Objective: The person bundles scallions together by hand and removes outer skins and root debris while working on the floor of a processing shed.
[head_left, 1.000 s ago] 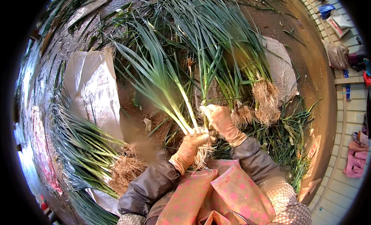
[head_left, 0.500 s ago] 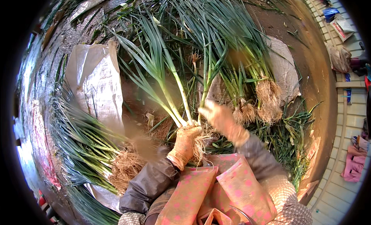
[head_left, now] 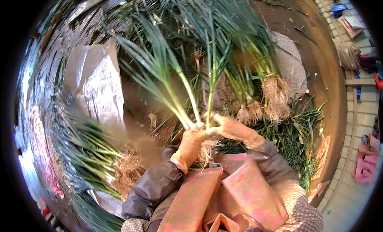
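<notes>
My left hand (head_left: 189, 147), in a soiled orange-tan glove, is closed round the root ends of a few green onions (head_left: 171, 90). Their white stems rise from the fist and their long green leaves fan away from me. Pale roots (head_left: 206, 151) hang out below the fist. My right hand (head_left: 235, 130), gloved alike, meets the left one, its thumb and fingers round the base of the rightmost green onion (head_left: 210, 97). Its fingertips are slightly blurred.
A bundle of green onions with brown roots (head_left: 129, 172) lies left; another rooty pile (head_left: 276, 97) lies ahead right. Pale sacking (head_left: 95, 82) is on the muddy ground. Leaf trimmings (head_left: 301, 146) lie right, before a tiled floor (head_left: 347, 158). A pink-spotted apron (head_left: 195, 200) covers my lap.
My right hand has come down the stem toward the left hand and now sits at its base. The left hand keeps its hold; the view has shifted slightly.
</notes>
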`<state>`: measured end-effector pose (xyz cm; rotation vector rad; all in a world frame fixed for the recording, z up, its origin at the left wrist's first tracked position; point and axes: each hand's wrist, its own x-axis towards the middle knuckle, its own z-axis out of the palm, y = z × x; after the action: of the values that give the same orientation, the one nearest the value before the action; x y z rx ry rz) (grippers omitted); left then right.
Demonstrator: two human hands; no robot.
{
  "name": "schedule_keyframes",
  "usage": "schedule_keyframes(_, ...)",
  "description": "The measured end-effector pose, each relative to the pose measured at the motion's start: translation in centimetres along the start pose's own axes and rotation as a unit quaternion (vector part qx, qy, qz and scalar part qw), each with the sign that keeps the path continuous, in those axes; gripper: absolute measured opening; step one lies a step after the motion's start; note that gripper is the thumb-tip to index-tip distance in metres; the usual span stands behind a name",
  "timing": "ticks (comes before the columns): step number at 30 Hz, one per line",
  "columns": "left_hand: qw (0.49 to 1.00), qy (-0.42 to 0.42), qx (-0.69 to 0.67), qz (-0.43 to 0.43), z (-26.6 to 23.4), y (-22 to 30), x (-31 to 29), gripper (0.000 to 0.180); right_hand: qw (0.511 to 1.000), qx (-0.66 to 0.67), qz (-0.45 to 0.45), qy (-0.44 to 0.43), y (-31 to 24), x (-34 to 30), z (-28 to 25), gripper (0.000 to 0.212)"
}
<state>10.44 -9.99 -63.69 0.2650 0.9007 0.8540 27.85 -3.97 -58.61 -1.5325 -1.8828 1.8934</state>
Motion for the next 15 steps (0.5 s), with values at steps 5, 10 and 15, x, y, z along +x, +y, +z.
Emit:
schedule_keyframes(5, 0.993, 0.073, -0.087, 0.039, -0.3, 1.6, -0.9, 0.03, 0.876, -0.385, -0.282, 0.076, 0.9, 1.7, 2.8, 0.024)
schedule_keyframes(10, 0.992, 0.1, -0.014, -0.081, -2.7, 2.5, 0.4, 0.033, 0.936, 0.007, -0.346, -0.064, -6.1, -3.5, 4.6, 0.021)
schedule_keyframes(15, 0.975, -0.136, -0.177, 0.001, -0.5, 6.4, -3.6, 0.047, 0.892, -0.3, 0.034, 0.335, 3.2, -0.3, -3.2, 0.055)
